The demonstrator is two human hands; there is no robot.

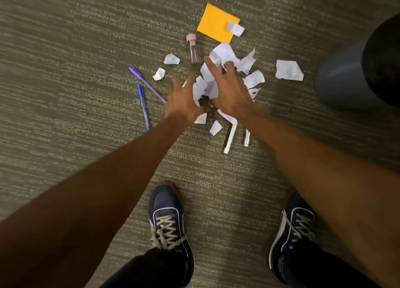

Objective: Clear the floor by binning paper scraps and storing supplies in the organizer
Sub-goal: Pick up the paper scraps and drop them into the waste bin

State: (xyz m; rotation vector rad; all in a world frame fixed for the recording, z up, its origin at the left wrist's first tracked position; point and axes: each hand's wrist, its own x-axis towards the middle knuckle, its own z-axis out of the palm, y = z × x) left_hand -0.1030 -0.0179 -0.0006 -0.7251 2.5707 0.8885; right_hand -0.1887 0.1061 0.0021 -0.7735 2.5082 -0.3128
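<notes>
Both bare arms reach down over a grey-green carpeted floor (65,92). The left hand (184,101) is spread, fingers apart, above the near-left edge of a pile of white paper scraps (218,77); it grasps nothing. The right hand (229,90) is also spread, palm down, over the middle of the pile; its fingertips (208,61) lie against the upper scraps, and whether any scrap is pinched cannot be told.

Loose scraps lie around the pile: two small ones (172,59) to the left, one large one (289,70) to the right, and one (215,127) nearer the feet. An orange sticky-note pad (214,21) lies beyond the pile, with a small white scrap (236,29) on its right corner. A clear tube with a pink cap (192,47) lies just left of the pile. A purple pen (147,84) and a blue pen (143,105) lie to the left, well apart from the paper. Two white pens (229,139) lie near the right forearm. A grey bin (346,75) with a dark interior stands at the right edge. Two dark blue shoes (167,218) stand at the bottom of the view.
</notes>
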